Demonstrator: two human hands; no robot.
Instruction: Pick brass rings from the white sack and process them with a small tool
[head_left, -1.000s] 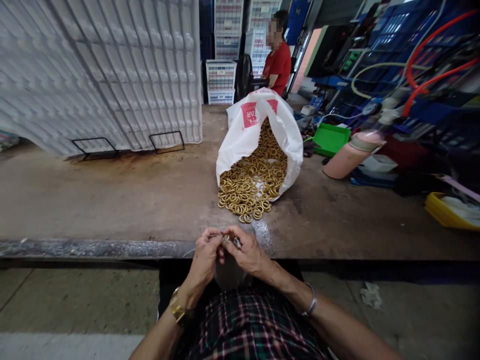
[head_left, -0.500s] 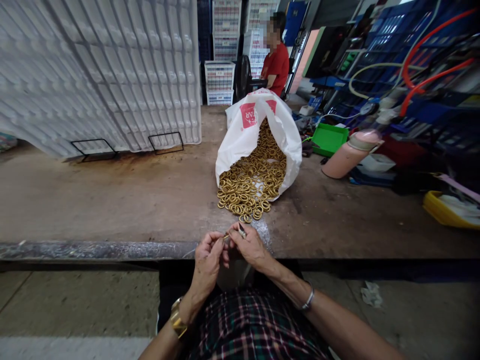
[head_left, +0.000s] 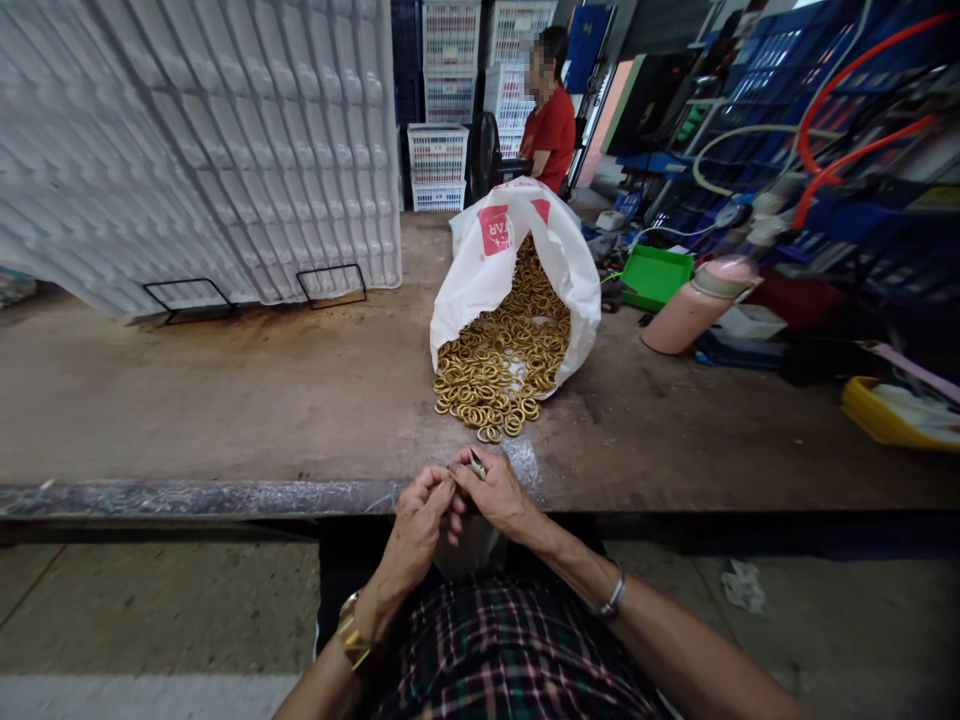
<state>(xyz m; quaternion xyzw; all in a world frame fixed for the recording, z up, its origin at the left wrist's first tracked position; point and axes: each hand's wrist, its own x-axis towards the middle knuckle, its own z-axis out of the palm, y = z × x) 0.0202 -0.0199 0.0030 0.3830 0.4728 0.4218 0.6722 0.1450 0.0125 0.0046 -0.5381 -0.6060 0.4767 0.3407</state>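
Observation:
My left hand (head_left: 421, 515) is closed in a pinch at the table's front edge, its fingertips meeting those of my right hand. What it pinches is hidden now. My right hand (head_left: 491, 492) is closed too, with a small dark, pointed tool (head_left: 478, 466) showing between thumb and fingers. Just beyond both hands, many brass-coloured rings (head_left: 480, 395) spill from the mouth of a white bag (head_left: 469, 285) with red print. The bag lies on its side, and more rings fill its inside.
Tall white ribbed panels (head_left: 300, 150) stand at the left by black wire stands (head_left: 330, 285). To the right are a green tray (head_left: 656, 278), a pink bottle (head_left: 694, 310), a yellow container (head_left: 885, 415) and hoses. A person in red (head_left: 551, 135) is behind the bag.
My fingertips have drawn closer together, and the thin brass-coloured piece seen between them earlier is now hidden. The view has shifted slightly.

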